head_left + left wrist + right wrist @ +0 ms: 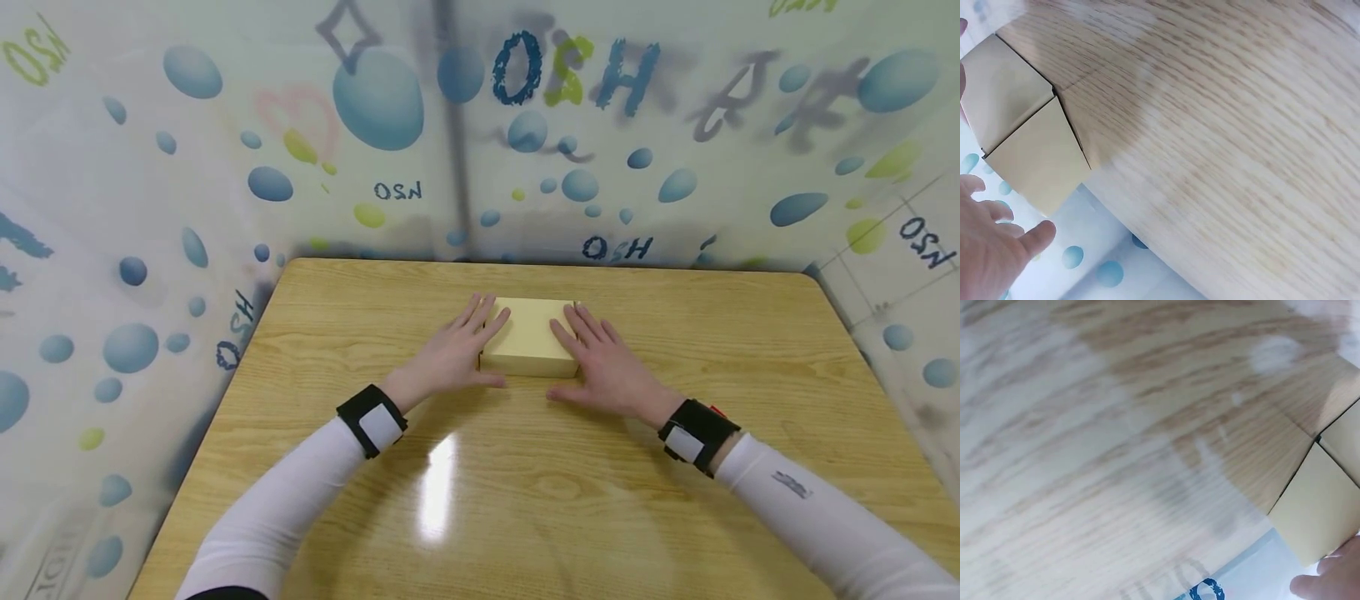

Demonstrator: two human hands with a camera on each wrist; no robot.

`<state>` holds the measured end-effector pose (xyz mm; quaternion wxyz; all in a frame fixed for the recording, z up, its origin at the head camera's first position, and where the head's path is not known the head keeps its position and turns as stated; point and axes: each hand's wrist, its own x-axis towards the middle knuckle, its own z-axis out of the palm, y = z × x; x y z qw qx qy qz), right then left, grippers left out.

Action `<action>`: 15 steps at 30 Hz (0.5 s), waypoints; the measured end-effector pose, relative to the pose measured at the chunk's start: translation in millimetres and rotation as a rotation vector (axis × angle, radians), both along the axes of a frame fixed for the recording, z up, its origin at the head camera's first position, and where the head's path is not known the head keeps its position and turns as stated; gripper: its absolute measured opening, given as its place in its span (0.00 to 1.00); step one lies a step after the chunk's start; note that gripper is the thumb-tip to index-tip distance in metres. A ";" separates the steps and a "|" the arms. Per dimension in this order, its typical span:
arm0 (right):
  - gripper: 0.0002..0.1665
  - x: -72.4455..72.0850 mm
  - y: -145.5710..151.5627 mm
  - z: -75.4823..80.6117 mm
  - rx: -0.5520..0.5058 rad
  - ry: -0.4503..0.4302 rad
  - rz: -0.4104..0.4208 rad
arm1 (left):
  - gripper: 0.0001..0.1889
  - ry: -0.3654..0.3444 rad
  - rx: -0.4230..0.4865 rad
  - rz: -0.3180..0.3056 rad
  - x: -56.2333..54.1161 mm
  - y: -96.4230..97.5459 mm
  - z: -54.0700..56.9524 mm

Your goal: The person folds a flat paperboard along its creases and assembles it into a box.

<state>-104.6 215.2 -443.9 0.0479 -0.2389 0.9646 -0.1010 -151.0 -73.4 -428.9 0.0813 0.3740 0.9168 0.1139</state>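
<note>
A pale yellow, closed rectangular box [529, 337] lies flat towards the back of the wooden table. My left hand [450, 354] is at its left side, fingers spread and straight, with fingertips over the left edge of the top. On the opposite side, my right hand [617, 372] has its straight fingers at the right edge of the top. Both thumbs point inward in front of the box. In the left wrist view, the left hand [991, 247] appears beside the box [1041, 159]. The right wrist view catches only part of the right hand [1335, 578] near the box [1313, 503].
The wooden table [525, 500] has its back edge against a wall covering [480, 167] printed with blue and green drops and letters. A bright light reflection lies on the tabletop in front of the left hand. Black bands [372, 421] circle both wrists.
</note>
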 end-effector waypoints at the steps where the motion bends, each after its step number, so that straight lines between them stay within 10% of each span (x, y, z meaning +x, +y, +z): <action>1: 0.68 0.4 0.0 -0.6 0.006 -0.014 -0.006 | 0.59 -0.008 -0.007 0.007 0.5 -0.2 -0.3; 15: 0.73 2.4 -0.4 -3.0 -0.007 -0.031 -0.034 | 0.63 -0.019 -0.059 0.030 1.7 -2.1 -4.5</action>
